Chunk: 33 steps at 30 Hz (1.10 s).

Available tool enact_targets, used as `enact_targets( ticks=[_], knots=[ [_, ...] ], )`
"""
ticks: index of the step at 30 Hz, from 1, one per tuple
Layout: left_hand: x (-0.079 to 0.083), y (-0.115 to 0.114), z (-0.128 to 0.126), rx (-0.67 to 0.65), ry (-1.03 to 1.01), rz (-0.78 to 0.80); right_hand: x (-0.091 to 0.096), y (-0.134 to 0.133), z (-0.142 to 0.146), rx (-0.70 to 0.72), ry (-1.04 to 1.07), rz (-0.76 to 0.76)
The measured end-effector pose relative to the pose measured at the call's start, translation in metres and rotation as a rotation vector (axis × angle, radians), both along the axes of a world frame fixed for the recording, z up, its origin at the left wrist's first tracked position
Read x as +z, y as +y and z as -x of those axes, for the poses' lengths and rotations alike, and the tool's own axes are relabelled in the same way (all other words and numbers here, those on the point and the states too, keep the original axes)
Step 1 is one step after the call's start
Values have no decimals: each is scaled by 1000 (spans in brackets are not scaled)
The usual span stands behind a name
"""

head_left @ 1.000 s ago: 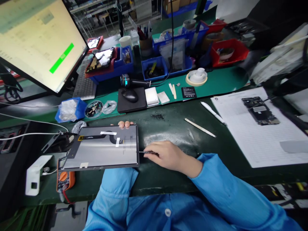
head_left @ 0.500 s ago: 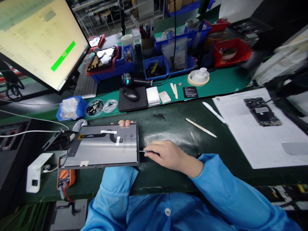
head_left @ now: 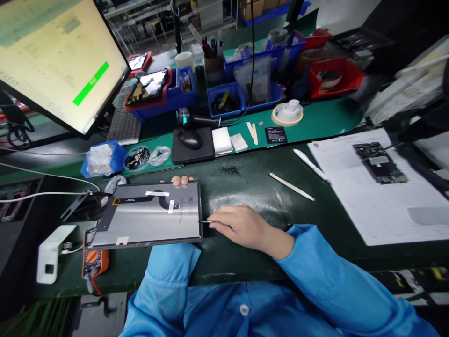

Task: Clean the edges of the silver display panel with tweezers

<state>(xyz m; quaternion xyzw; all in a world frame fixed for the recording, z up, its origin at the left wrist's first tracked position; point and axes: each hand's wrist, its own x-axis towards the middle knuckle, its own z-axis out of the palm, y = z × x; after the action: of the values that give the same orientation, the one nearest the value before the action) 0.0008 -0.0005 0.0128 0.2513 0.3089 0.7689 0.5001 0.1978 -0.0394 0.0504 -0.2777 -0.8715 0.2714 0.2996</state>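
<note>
My left hand (head_left: pixel 180 180) supports a tablet display panel (head_left: pixel 140 220) from underneath, its fingertips curled over the far edge; the palm is hidden. The panel's silvery back faces up, bearing a dark flex cable (head_left: pixel 140 199) and white tape pieces. To its right, my right hand (head_left: pixel 242 225) pinches thin metal tweezers (head_left: pixel 204 222), mostly covered by the fingers. Their tip meets the panel's right edge. Small black scraps (head_left: pixel 230 170) lie on the dark mat beyond the panel.
A cream stick (head_left: pixel 292 186) and white pen (head_left: pixel 311 165) lie right of centre. Beyond are papers (head_left: pixel 347 201) with a circuit board (head_left: pixel 380 163). An orange multimeter (head_left: pixel 95 262) stands by the panel's near-left corner. A mouse (head_left: pixel 190 139) and blue bins (head_left: pixel 226 99) line the back.
The whole view has shifted slightly left. The tweezers' tip sits marginally lower along the panel's right edge; both hands keep their grip.
</note>
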Motion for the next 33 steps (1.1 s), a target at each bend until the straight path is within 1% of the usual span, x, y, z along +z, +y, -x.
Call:
enact_targets(
  ticks=[2,6,8,11,14,16,18,21,25,28,33],
  knots=[
    [1,-1,-4,22,-44,-62,1,0,0,-7,-12,-9],
    [2,-2,-9,62,-131,-210,1,-2,1,-29,50,102],
    [-1,-2,-8,67,-135,-246,0,-2,1,-25,70,115],
    [-7,-1,-3,20,-106,-232,-1,-1,1,-2,43,40],
    [-11,0,0,-21,-166,-312,-1,0,1,-10,4,-5],
    [-13,0,-2,-52,-216,-364,0,0,1,-7,11,19],
    [-12,0,-4,-53,-232,-386,0,-1,1,-6,34,73],
    [-8,1,-5,-22,-226,-340,0,-3,1,-2,53,94],
    [-3,2,-2,-36,-200,-188,-2,-2,1,22,23,-7],
    [-2,2,-1,-24,-199,-195,-3,-1,1,16,-5,-39],
    [-3,2,-4,18,-254,-237,-1,-4,2,-23,80,86]
  ],
)
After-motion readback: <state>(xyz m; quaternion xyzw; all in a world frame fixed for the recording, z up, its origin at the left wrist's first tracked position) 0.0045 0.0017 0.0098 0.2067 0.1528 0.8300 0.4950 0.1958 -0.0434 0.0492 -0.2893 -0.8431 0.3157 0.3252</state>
